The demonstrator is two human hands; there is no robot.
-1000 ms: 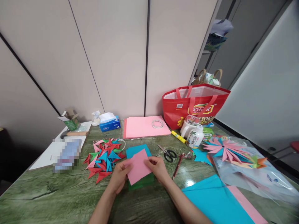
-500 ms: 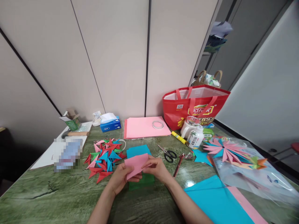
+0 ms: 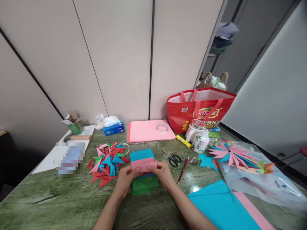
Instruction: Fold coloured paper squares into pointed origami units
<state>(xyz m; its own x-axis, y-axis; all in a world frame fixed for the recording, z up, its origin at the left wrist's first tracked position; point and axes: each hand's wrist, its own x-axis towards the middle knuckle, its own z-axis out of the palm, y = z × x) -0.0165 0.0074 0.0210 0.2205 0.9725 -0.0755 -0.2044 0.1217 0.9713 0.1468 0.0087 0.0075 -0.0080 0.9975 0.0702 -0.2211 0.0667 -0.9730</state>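
Observation:
A piece of pink paper [image 3: 144, 164] is held level between both hands, pinched at its two ends. My left hand [image 3: 126, 179] grips the left end, thumb on top. On the right end, my right hand [image 3: 162, 172] has its thumb pressed on the paper. Below and behind it lie blue paper [image 3: 141, 154] and a stack of green paper [image 3: 145, 186], partly covered by the pink piece. Left of my hands is a heap of folded paper pieces [image 3: 110, 159] in red, blue, pink and green.
Scissors [image 3: 171, 157] and a dark red pen [image 3: 183, 171] lie right of my hands. Pink sheets [image 3: 148, 131] lie at the back near a red bag [image 3: 199, 108], a white bottle [image 3: 200, 141] and a yellow glue stick [image 3: 183, 141]. Large blue paper [image 3: 223, 204] is front right.
The pink paper has turned from tilted to level and now looks narrower. My right hand has shifted to its right end, and more of the green stack shows beneath.

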